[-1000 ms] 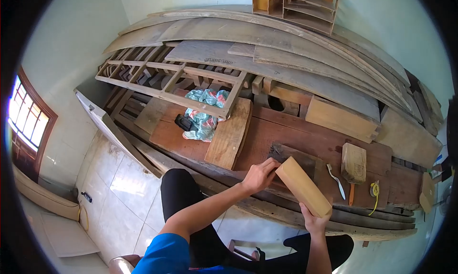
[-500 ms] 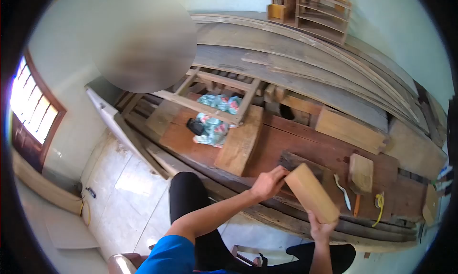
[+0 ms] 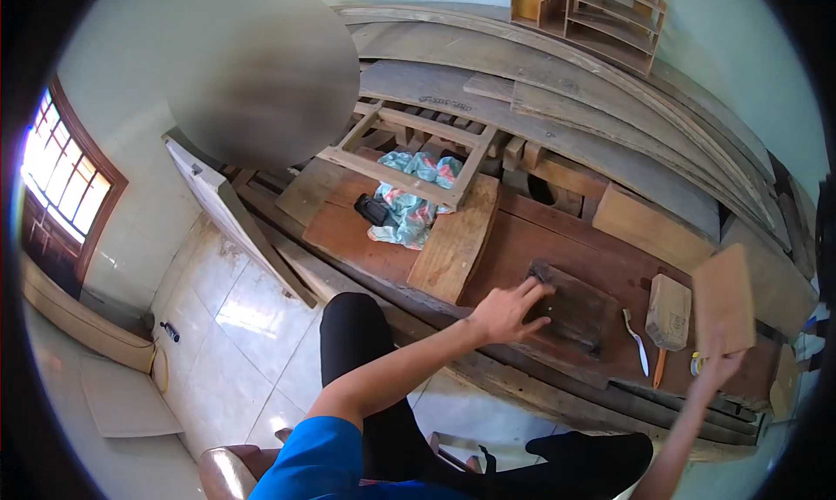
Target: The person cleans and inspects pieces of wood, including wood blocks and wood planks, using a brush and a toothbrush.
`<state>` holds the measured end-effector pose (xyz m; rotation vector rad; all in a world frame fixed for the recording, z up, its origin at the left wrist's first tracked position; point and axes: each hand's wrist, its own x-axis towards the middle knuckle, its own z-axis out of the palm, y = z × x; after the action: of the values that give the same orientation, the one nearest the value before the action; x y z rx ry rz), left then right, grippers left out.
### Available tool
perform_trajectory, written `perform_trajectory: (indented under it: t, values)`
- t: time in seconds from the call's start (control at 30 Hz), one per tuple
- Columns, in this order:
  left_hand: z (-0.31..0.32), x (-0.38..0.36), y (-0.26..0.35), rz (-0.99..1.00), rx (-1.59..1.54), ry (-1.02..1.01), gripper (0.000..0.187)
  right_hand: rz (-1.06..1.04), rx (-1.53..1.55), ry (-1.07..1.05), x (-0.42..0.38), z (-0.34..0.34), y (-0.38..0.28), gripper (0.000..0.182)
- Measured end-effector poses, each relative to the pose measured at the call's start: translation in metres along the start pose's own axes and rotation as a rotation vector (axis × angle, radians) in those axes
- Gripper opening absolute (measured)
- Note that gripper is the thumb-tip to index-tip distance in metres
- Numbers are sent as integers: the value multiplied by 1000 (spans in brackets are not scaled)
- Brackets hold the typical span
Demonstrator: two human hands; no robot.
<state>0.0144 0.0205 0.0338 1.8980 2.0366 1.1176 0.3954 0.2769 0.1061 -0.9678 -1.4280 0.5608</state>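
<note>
1. Left hand (image 3: 509,313) spread flat, fingertips pressing the dark worn wooden slab (image 3: 570,311) onto the reddish plank worktop (image 3: 488,252), prob. steadying it.
2. Right hand (image 3: 719,368) grips the pale rectangular wood block (image 3: 724,298) from below, lifted clear, well right of slab.
3. White toothbrush (image 3: 635,341) lies btw. the hands.

top: blue short-sleeved shirt (image 3: 326,461) | legs: black trousers (image 3: 357,343) | forearms: bare, no gloves
</note>
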Motion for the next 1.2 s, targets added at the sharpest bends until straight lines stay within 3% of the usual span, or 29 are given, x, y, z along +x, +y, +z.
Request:
perform_trajectory:
  t: [0.03, 0.1, 0.13, 0.23, 0.3, 0.37, 0.43, 0.47, 0.53, 0.63, 0.67, 0.7, 0.73, 0.77, 0.8, 0.83, 0.87, 0.9, 1.0, 1.03, 1.07, 1.2]
  values:
    - [-25, 1, 5, 18, 12, 58, 44, -41, -88, -55, 35, -23, 17, 51]
    - [-95, 10, 2, 34, 58, 163, 65, -218, -466, 26, 116, -91, 57, 69]
    - [-141, 9, -18, -61, 367, 180, 69, -247, -642, 70, 161, -139, 77, 73]
    - [-362, 10, -60, -220, 712, 450, 63, -255, -1040, 161, 258, -257, 105, 77]
    - [-523, -32, -122, -417, 970, 593, 61, -189, -1137, 157, 276, -321, 105, 77]
    - [-665, -99, -188, -758, 1110, 664, 59, -135, -1177, 127, 270, -352, 90, 76]
    - [-714, -161, -205, -986, 1168, 608, 58, -113, -1191, 109, 260, -359, 71, 76]
    - [-713, -166, -189, -950, 1485, 333, 54, -98, -1199, 103, 256, -372, 78, 76]
    - [-684, -149, -184, -586, 1795, 179, 52, -97, -1216, 96, 256, -406, 87, 76]
    - [-536, -65, -128, -144, 1072, 571, 45, -226, -1173, -2, 275, -437, 120, 76]
    - [-466, -37, -85, -156, 882, 568, 31, -290, -1134, -28, 277, -432, 131, 75]
    - [-409, -24, -68, -361, 693, 466, 30, -339, -1086, -39, 271, -412, 139, 75]
    - [-355, -10, -41, -598, 491, 230, 27, -167, -1046, -25, 241, -355, 121, 74]
    - [-299, 3, -2, -575, 555, -6, 23, 4, -1011, -4, 197, -275, 80, 72]
    - [-250, 1, -18, -348, 626, -187, 19, -33, -711, 11, 154, -214, 62, 67]
    - [-199, 7, -11, -337, 527, -383, 23, -72, -412, 14, 111, -151, 42, 62]
    - [-146, 4, -22, -40, 362, -338, 25, -52, -286, -33, 73, -104, 17, 61]
    - [-108, 3, -1, -171, 298, -356, 29, -9, -230, -130, 31, -62, -11, 60]
    - [-18, 0, 0, -32, 49, -78, 33, 176, -50, -330, -71, 34, -56, 60]
    - [-4, -1, 1, -96, 3, -46, 32, -7, 26, -408, -91, 51, -50, 59]
    - [3, -3, 0, -177, -39, -23, 32, -9, 103, -418, -112, 71, -53, 57]
    - [7, -8, -6, -187, -119, 62, 26, 66, 231, -519, -153, 97, -61, 43]
